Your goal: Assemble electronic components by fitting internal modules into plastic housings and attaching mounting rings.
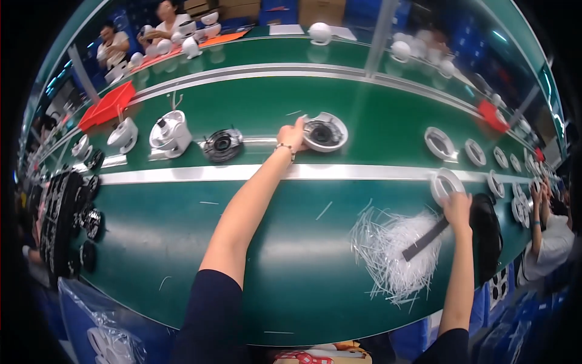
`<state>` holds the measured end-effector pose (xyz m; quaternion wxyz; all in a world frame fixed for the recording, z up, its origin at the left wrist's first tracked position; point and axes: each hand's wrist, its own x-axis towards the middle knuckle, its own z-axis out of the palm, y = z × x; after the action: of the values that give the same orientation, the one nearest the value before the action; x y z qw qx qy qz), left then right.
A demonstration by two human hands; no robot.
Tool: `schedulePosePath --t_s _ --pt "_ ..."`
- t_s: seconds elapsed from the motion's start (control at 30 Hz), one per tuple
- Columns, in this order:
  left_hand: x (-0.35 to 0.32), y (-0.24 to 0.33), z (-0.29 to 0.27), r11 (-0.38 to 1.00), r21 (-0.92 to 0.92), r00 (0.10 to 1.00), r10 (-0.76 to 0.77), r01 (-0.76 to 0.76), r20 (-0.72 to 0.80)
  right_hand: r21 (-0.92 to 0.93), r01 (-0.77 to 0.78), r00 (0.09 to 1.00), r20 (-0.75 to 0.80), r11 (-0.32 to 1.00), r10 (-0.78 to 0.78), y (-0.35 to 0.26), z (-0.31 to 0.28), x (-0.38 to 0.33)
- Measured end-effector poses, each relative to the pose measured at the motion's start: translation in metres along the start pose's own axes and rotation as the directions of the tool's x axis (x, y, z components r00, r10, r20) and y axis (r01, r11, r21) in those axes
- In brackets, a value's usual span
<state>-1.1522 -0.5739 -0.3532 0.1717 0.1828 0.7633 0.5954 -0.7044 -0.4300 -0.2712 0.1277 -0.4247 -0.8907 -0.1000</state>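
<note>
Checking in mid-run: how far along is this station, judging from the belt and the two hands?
Done, apparently: a white housing and a black fan disc already sit to the left on the green belt. In hand: the left hand holds the white housing with a black centre; the right hand grips a white ring. Left: a row of white rings at right and a heap of white ties.

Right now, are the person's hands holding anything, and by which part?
The left hand grips the near-left rim of a white round housing on the belt. The right hand holds a white ring by its lower edge.
</note>
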Motion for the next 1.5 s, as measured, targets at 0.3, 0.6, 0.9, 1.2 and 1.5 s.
schedulePosePath --t_s 0.3,0.6,0.9,1.2,1.5 --pt "-0.007 0.011 -0.208 0.395 0.869 0.871 0.484 -0.298 0.078 0.424 0.528 0.840 -0.389 0.736 -0.378 -0.124 -0.077 -0.030" --pt "-0.060 0.010 -0.220 0.808 0.481 0.919 0.395 -0.340 -0.013 0.594 0.640 0.504 0.154 0.487 -0.850 -0.284 -0.059 -0.117" --pt "-0.148 0.049 -0.220 0.915 -0.170 0.913 0.388 -0.365 0.124 0.595 0.649 0.438 0.217 0.474 -0.872 -0.290 -0.079 -0.069" --pt "-0.197 0.051 -0.178 0.881 -0.239 0.909 0.416 -0.408 -0.018 0.975 0.144 0.981 -0.118 0.169 -0.154 -0.347 -0.074 -0.061" --pt "-0.208 0.046 -0.196 0.411 -0.754 0.722 0.268 0.513 0.637 0.986 0.153 0.982 -0.145 0.061 -0.121 -0.388 -0.064 -0.063"
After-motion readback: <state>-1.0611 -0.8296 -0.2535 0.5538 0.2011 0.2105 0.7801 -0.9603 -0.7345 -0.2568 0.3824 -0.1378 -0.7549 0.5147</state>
